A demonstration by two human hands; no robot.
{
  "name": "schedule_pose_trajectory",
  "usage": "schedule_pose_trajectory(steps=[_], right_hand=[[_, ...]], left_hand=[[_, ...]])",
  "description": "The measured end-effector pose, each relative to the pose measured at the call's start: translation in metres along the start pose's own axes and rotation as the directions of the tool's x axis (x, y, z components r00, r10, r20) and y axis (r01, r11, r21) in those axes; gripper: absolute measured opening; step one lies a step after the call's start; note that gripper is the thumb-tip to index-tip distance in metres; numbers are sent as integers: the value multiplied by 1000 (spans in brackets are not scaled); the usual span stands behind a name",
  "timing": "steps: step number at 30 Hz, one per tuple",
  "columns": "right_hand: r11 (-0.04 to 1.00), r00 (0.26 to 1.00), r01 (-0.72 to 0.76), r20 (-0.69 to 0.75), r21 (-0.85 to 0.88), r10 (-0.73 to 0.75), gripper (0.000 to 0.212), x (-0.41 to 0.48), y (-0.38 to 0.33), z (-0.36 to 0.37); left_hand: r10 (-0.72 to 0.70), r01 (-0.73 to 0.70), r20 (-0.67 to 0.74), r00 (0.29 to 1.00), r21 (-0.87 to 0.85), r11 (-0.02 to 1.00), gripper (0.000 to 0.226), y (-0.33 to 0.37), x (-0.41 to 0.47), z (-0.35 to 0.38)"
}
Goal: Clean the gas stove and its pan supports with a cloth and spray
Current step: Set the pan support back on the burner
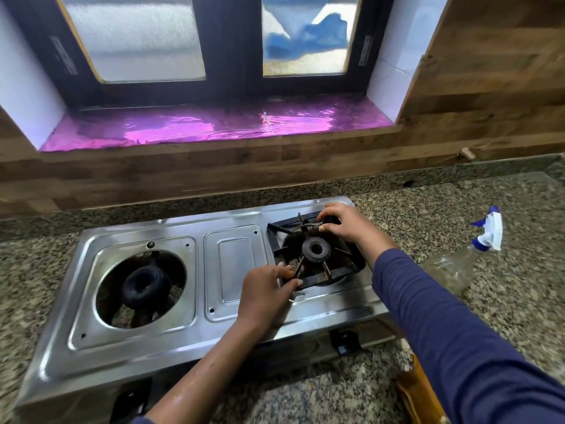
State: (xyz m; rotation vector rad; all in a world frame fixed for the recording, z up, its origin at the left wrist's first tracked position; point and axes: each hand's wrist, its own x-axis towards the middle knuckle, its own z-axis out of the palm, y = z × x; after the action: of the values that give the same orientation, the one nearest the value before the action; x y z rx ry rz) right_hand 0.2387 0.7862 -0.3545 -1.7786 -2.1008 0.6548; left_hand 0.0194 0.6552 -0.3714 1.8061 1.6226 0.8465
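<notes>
The left hand (pixel 269 289) has its grip closed on the near-left corner of the black pan support (pixel 324 278), with the fingertips curled over the frame edge and the thumb against it. The right hand (pixel 345 223) has its grip closed on the far-right corner of the same support, fingers wrapped over the rim beside one of the prongs. The support sits over the right burner (pixel 316 249) of the stainless gas stove (pixel 235 270), and whether it rests flat or is slightly raised cannot be told.

The left burner (pixel 146 286) stands bare in its round opening. A clear spray bottle (pixel 458 267) with a blue and white trigger head lies tilted on the speckled granite worktop (pixel 519 286), to the right of the stove and just beyond the dark blue sleeve (pixel 443 316) of the right arm. An orange-brown thing (pixel 422 393) lies at the worktop's near edge, too cut off to identify.
</notes>
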Motion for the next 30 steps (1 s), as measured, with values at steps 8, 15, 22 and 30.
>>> schedule_pose_trajectory(steps=[8, 15, 22, 30], right_hand=[[999, 999, -24, -36, 44, 26, 20, -15, -1, 3], [994, 990, -3, -138, 112, 19, 18, -23, -6, 9], [992, 991, -20, -130, 126, 36, 20, -24, 0, 7], [990, 992, -32, -116, 138, 48, 17, -27, 7, 9]], left_hand=[[41, -41, -26, 999, 14, 999, 16, -4, -7, 0], [39, -41, -30, 999, -44, 998, 15, -6, -6, -7], [26, -26, 5, 1000, -59, 998, 20, -6, -4, -2], [69, -68, 18, 997, -38, 997, 18, -7, -9, -5]])
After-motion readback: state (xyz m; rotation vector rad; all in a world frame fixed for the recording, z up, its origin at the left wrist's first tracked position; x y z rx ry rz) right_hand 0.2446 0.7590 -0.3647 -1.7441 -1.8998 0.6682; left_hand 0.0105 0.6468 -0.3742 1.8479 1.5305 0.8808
